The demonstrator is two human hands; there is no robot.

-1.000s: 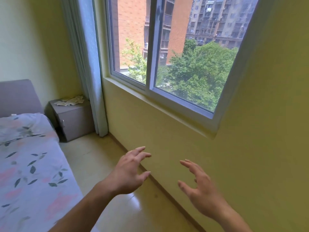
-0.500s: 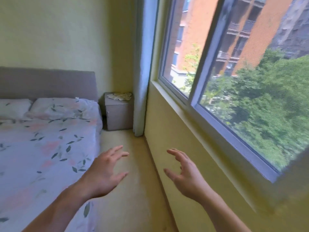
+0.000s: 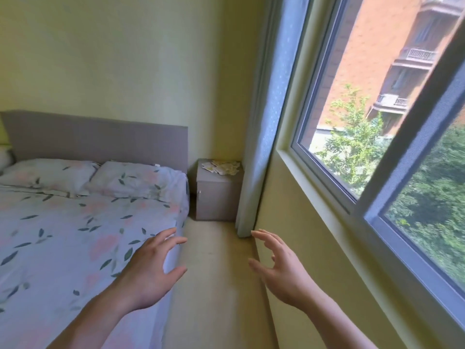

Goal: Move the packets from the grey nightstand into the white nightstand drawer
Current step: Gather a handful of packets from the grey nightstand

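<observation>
The packets (image 3: 222, 167) lie in a loose, pale heap on top of the grey nightstand (image 3: 217, 197), spread mostly toward its right and back edges, close to the curtain (image 3: 266, 137) that hangs down beside it. The nightstand stands in the corner of the room, between the head of the bed (image 3: 75, 222) and the wall under the window (image 3: 377, 117). None of the packets has been lifted, and how many there are is too small to tell from here. The white nightstand with its drawer is not in view.

Both hands are held out in front, well short of the nightstand, over the strip of floor (image 3: 214, 285) between the bed's edge and the wall. The left hand (image 3: 151, 273) has its fingers spread and relaxed, holding nothing; the right hand (image 3: 279, 270) is likewise empty, fingers loosely curved and apart.

This looks like the approach step, at the very start of the task: the person is facing the packets but is not yet within reach. The next move probably calls for walking along the floor strip up to the nightstand, then gathering the thin, flat packets off its top. Since they overlap and lie flat, sliding them together toward an edge may make them easier to pick up than pinching each one.
</observation>
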